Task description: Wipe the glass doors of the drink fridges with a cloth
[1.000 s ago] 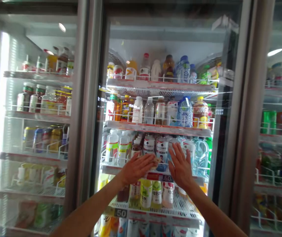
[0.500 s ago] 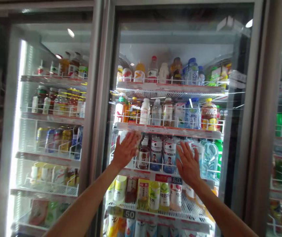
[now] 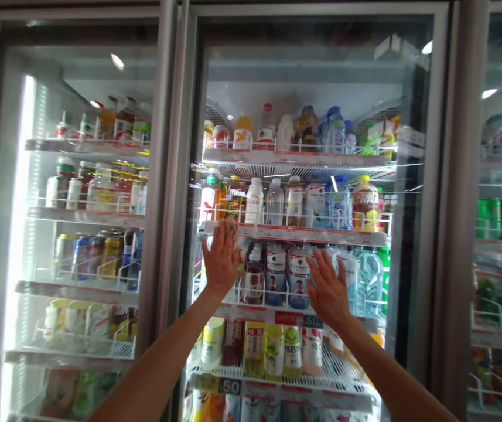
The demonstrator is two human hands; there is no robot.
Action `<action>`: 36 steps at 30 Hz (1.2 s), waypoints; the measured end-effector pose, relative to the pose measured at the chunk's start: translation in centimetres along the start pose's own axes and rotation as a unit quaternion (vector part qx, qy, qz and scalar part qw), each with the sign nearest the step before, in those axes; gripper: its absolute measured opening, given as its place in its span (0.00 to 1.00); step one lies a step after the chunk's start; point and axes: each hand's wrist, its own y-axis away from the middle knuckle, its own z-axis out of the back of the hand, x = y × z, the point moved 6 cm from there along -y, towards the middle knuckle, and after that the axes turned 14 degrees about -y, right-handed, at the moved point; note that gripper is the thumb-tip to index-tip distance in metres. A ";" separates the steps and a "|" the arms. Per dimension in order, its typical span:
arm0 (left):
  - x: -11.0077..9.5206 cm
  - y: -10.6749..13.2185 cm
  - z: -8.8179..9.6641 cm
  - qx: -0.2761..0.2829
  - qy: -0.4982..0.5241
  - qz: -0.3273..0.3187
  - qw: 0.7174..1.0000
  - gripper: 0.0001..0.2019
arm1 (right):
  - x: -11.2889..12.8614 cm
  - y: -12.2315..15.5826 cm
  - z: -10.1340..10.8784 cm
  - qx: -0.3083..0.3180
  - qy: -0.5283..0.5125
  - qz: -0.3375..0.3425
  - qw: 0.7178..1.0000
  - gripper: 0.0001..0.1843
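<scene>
Lit drink coolers (image 3: 464,176) line the background; behind the middle one's glass door (image 3: 312,55), bottles (image 3: 276,274) fill wire shelves (image 3: 299,234). Against this glass, apparently, the right hand (image 3: 330,290) spreads, empty; the left hand (image 3: 222,262) lies flat, fingers straight, whether over a cloth I cannot tell. Nothing visible separates finished glass from unfinished.

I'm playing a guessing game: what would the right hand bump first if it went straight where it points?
Probably the glass door in front of the bottles; whether the right hand touches it is unclear.
</scene>
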 end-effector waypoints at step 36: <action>-17.0 -9.5 -1.0 0.026 0.052 -0.193 0.979 0.24 | -11.2 -0.9 7.8 -0.077 0.061 -0.015 0.995 0.32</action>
